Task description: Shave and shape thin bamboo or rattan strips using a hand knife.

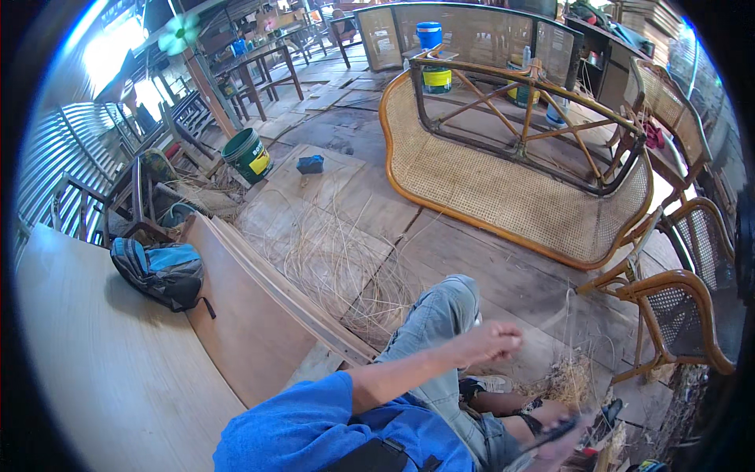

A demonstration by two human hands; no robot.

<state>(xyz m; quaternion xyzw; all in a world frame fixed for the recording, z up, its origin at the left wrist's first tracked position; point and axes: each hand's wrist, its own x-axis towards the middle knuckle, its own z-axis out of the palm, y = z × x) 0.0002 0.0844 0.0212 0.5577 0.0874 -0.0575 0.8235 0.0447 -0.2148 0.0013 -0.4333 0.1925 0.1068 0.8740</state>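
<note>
Two-handed work above a plank floor (503, 283), the person's left knee raised. The left hand (497, 344) stands in the air beyond the knee, its fingers curled closed; whether they pinch a thin strand cannot be told. The right hand (561, 451), blurred near the lower edge, is at a dark, elongated object (553, 432); the blur hides how its fingers lie. This object is low and to the right, close to the lower legs and near a heap of pale shavings (572, 381). Good handling, in our judgement, calls for a firm hold on the object, strokes directed away from knee and ankles, and the left fingers well clear of its line. Loose strands (338, 263) tangle on the floor beside the long edge of a curved panel (271, 307); footing there deserves care.

Containers: a dark green bucket (247, 156) is open at the top, its contents not discernible. Behind the upturned cane settee (472, 177) stands a yellow-banded bucket (437, 79), with a blue container (429, 35) above it; both interiors are hidden. A grey-and-blue backpack (161, 273) lies near the far right corner of a pale panel (110, 354), contents concealed.
</note>
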